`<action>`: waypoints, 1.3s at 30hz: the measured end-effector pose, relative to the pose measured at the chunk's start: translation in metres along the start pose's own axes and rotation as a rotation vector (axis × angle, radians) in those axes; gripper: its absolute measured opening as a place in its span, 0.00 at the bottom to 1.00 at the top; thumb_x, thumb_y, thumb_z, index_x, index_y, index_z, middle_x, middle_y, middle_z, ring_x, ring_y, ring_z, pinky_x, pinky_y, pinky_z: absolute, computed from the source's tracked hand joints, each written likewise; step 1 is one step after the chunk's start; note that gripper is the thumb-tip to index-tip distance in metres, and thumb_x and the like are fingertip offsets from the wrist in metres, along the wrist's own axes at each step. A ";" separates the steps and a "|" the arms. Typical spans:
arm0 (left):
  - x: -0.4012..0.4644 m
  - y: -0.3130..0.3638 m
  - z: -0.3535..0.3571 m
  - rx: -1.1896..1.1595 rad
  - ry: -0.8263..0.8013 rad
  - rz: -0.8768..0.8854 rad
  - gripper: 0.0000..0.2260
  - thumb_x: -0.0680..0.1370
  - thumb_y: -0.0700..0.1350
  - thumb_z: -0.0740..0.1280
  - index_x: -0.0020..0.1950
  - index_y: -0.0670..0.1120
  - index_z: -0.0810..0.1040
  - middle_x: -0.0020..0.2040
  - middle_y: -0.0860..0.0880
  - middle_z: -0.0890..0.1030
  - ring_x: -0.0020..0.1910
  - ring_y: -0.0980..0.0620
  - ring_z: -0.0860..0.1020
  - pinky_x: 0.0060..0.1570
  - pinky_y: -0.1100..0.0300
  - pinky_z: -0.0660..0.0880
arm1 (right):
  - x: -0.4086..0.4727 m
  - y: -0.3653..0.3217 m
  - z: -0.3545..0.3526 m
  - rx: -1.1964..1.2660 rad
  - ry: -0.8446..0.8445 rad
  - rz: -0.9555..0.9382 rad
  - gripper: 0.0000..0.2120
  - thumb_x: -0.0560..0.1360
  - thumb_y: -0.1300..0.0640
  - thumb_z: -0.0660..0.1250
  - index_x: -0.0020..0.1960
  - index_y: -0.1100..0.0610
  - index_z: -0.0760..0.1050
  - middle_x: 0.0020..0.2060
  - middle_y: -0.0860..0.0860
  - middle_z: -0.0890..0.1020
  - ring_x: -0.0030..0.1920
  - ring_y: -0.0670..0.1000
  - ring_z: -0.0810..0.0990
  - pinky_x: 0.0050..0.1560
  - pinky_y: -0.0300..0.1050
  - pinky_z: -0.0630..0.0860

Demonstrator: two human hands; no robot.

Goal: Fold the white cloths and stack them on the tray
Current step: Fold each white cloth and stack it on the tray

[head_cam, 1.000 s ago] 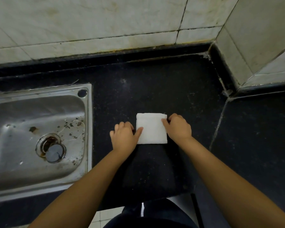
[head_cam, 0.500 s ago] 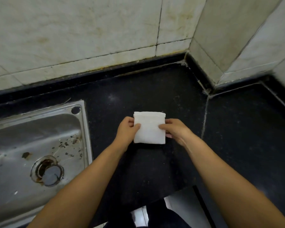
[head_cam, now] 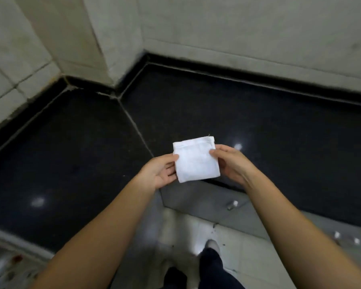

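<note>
A small folded white cloth (head_cam: 195,160) is held in the air above the inner corner of the black countertop (head_cam: 258,122). My left hand (head_cam: 158,173) pinches its left edge, thumb on top and fingers beneath. My right hand (head_cam: 230,161) pinches its right edge the same way. The cloth is a neat square with a hemmed edge on its far side. No tray is in view.
The L-shaped black counter runs along tiled walls (head_cam: 238,28) that jut out at a corner (head_cam: 113,49). The steel sink's rim (head_cam: 0,268) shows at the bottom left. Below the counter lie a pale tiled floor (head_cam: 227,236) and my legs.
The cloth has been lifted off the counter and carried to the right between both hands. My view has swung right, so the sink has slid almost out of frame.
</note>
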State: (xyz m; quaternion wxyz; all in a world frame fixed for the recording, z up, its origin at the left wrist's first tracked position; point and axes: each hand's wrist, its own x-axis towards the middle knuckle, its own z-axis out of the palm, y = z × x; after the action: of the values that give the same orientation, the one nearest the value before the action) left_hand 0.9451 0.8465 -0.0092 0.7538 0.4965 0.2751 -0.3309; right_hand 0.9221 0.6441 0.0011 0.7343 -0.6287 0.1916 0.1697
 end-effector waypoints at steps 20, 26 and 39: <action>-0.093 -0.376 0.544 0.773 -0.684 -0.124 0.08 0.77 0.35 0.64 0.42 0.47 0.77 0.40 0.50 0.80 0.39 0.54 0.78 0.37 0.57 0.75 | -0.434 0.107 -0.495 0.471 0.925 -0.177 0.08 0.78 0.64 0.62 0.44 0.55 0.76 0.27 0.45 0.82 0.26 0.40 0.79 0.27 0.35 0.75; -0.110 -0.435 0.671 0.810 -0.783 -0.117 0.07 0.76 0.35 0.64 0.44 0.46 0.77 0.42 0.49 0.81 0.40 0.52 0.78 0.38 0.57 0.75 | -0.489 0.099 -0.609 0.537 1.021 -0.254 0.09 0.78 0.65 0.62 0.40 0.57 0.74 0.30 0.50 0.79 0.25 0.44 0.78 0.21 0.33 0.70; -0.091 -0.440 1.026 0.710 -0.969 0.182 0.10 0.77 0.35 0.63 0.39 0.47 0.73 0.38 0.50 0.77 0.36 0.55 0.73 0.41 0.60 0.75 | -0.515 -0.074 -0.919 0.269 1.097 -0.459 0.03 0.77 0.64 0.64 0.47 0.58 0.76 0.34 0.51 0.78 0.25 0.43 0.77 0.20 0.34 0.69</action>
State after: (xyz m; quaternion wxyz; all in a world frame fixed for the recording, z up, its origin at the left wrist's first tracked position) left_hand 0.6366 -0.2142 0.1738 0.6069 0.5320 -0.2703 -0.5249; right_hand 0.4489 -0.2796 0.1943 0.6193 -0.5515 0.4212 -0.3672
